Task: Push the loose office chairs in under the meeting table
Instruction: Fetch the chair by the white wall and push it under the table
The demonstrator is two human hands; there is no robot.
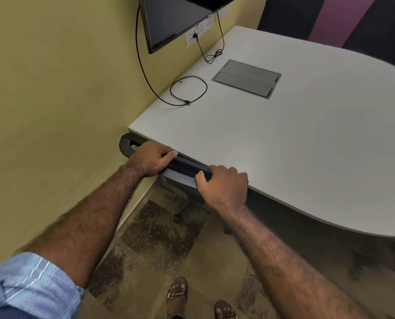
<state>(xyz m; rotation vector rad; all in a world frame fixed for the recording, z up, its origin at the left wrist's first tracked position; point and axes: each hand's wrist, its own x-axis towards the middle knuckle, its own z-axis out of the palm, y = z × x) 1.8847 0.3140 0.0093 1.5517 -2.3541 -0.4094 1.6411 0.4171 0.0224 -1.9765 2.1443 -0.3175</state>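
Observation:
An office chair's black top rail (185,166) runs along the near edge of the white meeting table (295,146). Most of the chair is hidden under the tabletop; only the backrest top, a grey strip of the back and a caster (177,218) on the floor show. My left hand (150,160) grips the rail near its left end, close to the wall. Further right, my right hand (224,187) holds the same rail, fingers curled over it and touching the table edge.
A yellow wall (54,111) stands close on the left. A screen (169,21) hangs above the table's far corner, with cables (188,89) lying on the tabletop and a grey cable box lid (247,78). Patterned carpet (159,245) and my sandalled feet (177,293) are below.

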